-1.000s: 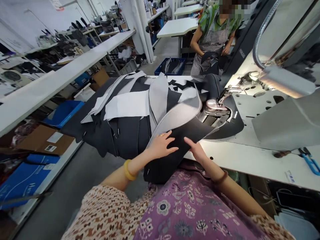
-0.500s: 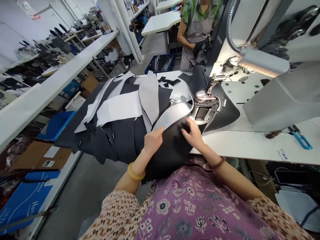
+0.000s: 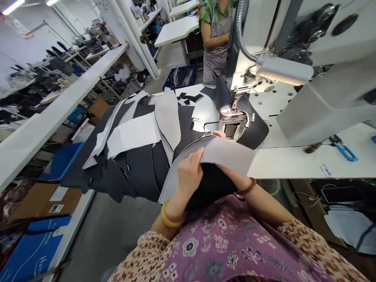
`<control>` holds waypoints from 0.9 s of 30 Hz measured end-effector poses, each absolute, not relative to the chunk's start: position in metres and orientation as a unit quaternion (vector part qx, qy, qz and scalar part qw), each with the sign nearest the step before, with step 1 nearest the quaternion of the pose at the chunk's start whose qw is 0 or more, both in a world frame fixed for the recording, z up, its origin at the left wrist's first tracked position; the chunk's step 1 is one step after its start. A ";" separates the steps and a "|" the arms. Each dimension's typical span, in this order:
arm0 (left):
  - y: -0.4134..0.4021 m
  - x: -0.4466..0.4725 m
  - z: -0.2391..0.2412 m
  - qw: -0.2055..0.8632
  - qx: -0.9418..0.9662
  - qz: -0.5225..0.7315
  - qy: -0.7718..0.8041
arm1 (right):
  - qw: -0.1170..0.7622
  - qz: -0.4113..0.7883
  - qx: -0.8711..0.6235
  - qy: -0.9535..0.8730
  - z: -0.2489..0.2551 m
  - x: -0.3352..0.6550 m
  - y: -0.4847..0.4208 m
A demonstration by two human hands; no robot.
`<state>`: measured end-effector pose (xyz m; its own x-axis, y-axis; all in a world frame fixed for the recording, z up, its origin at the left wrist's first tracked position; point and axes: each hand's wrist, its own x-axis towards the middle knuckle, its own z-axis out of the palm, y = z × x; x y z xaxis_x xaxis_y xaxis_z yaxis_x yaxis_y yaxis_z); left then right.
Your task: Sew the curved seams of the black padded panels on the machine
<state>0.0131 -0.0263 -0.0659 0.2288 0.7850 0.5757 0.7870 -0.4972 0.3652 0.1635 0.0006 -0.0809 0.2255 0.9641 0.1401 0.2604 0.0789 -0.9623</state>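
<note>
My left hand [image 3: 189, 172] grips the edge of a fabric panel [image 3: 226, 154], black on one face and grey on the other, folded with the grey side up. My right hand [image 3: 235, 178] reaches under that grey flap and is mostly hidden; only its wrist with a brown bangle shows, plus a fingertip at the flap's far edge. The panel lies in front of the sewing machine's [image 3: 317, 94] presser foot [image 3: 233, 113]. A pile of black and grey cut pieces [image 3: 138, 145] spreads to the left of my hands.
Blue-handled snips [image 3: 343, 149] lie on the white table [image 3: 293, 164] to the right. A person in a checked apron [image 3: 216, 39] stands behind the machine. A long white bench [image 3: 58, 105], blue bins [image 3: 60, 160] and cardboard boxes [image 3: 44, 199] stand on the left.
The panel was flipped over toward me, so its grey side now faces up. My right hand went underneath the flap, and my left hand closed on its edge.
</note>
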 end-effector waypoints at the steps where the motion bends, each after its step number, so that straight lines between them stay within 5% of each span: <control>1: -0.020 0.019 -0.059 0.007 -0.778 -0.381 -0.500 | 0.535 0.308 -0.603 -0.505 -0.082 0.161 -0.002; 12: 0.006 0.004 -0.027 -0.036 -0.751 -0.421 -0.508 | 0.473 0.260 -0.634 -0.554 -0.087 0.166 -0.006; 22: 0.045 0.027 -0.038 0.159 -0.726 -0.459 -0.487 | 0.532 0.497 -0.597 -0.338 -0.088 0.148 0.002; 27: 0.077 0.025 -0.028 0.074 -0.719 -0.502 -0.475 | 0.381 0.608 -0.561 -0.412 -0.056 0.183 0.008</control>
<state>0.0249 0.0774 -0.0283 0.0447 0.6094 0.7916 0.7577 -0.5371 0.3707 0.1827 0.0081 -0.0562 -0.0801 0.9261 -0.3686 -0.0013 -0.3699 -0.9291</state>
